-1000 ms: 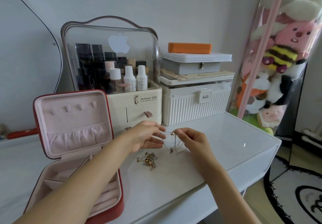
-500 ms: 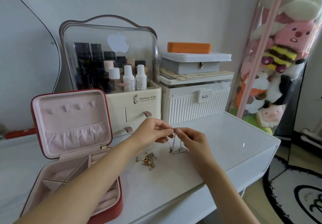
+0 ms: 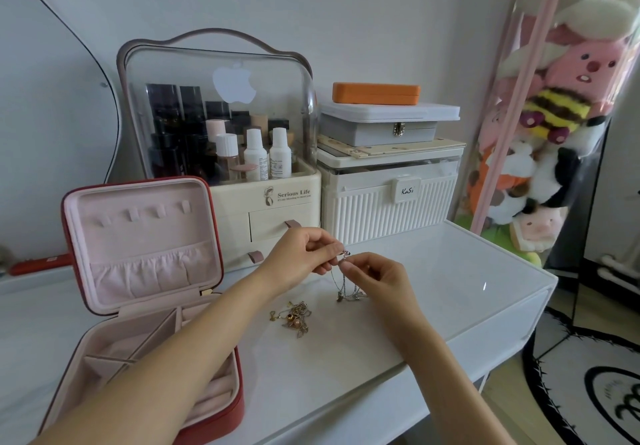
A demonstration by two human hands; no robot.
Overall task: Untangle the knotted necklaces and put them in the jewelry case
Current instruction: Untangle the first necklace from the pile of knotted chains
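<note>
While both the left hand and right hand pinch the silver necklace, untangling is underway; next, ease its knot apart before the jewelry case.

This was a bedroom or dressing corner in a home. A white tabletop against a plain wall carried a clear-lidded cosmetics organiser full of bottles, stacked white storage boxes and an open pink-lined jewelry case. A tall transparent tube packed with plush toys stood at the right, above a patterned rug.
</note>
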